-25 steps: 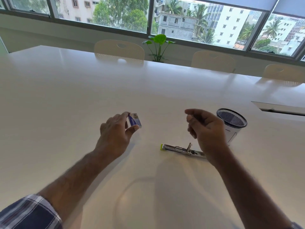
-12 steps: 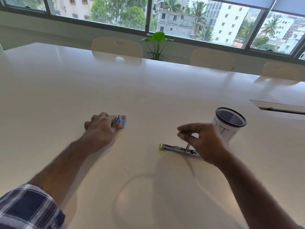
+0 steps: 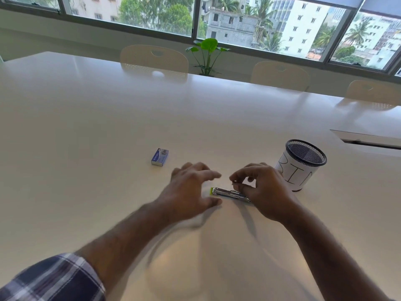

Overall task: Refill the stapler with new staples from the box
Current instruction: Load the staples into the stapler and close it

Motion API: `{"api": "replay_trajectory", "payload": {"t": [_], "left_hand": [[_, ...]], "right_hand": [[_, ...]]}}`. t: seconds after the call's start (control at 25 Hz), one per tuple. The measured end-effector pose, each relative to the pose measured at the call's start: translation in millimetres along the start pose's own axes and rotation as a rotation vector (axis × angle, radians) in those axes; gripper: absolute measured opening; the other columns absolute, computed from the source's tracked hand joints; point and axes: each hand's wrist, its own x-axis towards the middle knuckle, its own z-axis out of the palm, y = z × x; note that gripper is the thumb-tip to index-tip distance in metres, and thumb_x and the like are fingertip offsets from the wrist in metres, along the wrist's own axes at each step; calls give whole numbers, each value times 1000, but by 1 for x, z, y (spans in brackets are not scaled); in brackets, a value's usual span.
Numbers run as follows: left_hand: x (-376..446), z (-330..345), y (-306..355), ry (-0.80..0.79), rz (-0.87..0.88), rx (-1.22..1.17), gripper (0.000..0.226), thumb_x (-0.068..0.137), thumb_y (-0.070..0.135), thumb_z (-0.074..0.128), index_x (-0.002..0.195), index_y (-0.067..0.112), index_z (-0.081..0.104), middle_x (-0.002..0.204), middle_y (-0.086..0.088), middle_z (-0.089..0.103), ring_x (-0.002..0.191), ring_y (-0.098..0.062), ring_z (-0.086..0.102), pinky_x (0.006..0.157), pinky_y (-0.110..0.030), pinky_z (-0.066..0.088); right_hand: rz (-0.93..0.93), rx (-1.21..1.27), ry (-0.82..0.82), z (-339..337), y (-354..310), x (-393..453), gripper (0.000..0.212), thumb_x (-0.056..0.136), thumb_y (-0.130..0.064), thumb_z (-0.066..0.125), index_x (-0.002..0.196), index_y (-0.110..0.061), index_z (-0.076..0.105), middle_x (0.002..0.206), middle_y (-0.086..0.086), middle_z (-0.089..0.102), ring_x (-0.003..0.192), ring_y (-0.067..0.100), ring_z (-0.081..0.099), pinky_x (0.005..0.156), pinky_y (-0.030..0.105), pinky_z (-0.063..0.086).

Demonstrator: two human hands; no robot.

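Observation:
The small blue staple box (image 3: 160, 157) lies flat on the white table (image 3: 86, 148), with no hand on it. The metal stapler (image 3: 224, 192), with a lime-green tip at its left end, lies opened on the table between my hands. My left hand (image 3: 192, 186) is blurred, its fingers spread and empty, just left of the stapler's green end. My right hand (image 3: 261, 189) hovers over the stapler's right half, thumb and forefinger pinched on a thin grey staple strip (image 3: 236, 182). The stapler's right end is hidden under that hand.
A black mesh cup (image 3: 300, 165) wrapped in white paper with handwritten letters stands right behind my right hand. A cable slot (image 3: 368, 141) sits in the table at far right. Chairs (image 3: 154, 59) and a potted plant (image 3: 207, 55) line the far edge.
My left hand let go of the staple box, which now rests on the table, and swept right toward the stapler. My right hand lowered onto the stapler with its pinch kept.

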Motion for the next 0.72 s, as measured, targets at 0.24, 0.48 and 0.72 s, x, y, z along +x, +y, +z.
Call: {"api": "replay_trajectory", "payload": {"t": [0.24,0.48,0.72], "left_hand": [[4,13,6,9,-59,-52,26,81,40,70,106,35,71,107,14,64,110,-13,50,98,-36,35],[2,11,6,-10,-75,-84,20,83,36,68,103,36,72,108,13,64,109,-12,49,98,-36,36],[2,10,7,-28,-90,-110,20,83,35,69,103,36,72,107,14,64,108,-12,48,98,-37,36]], "right_hand": [[-46,-156,-100,5,2,-1,10,78,-25,77,85,-32,75,80,-20,67,92,2,45,85,30,27],[-69,-95,-125,5,7,0,15,74,-20,81,76,-33,74,74,-23,63,85,-2,47,85,34,38],[-93,-33,-155,3,15,3,21,71,-18,84,72,-36,72,76,-16,68,84,0,49,67,16,37]]}}
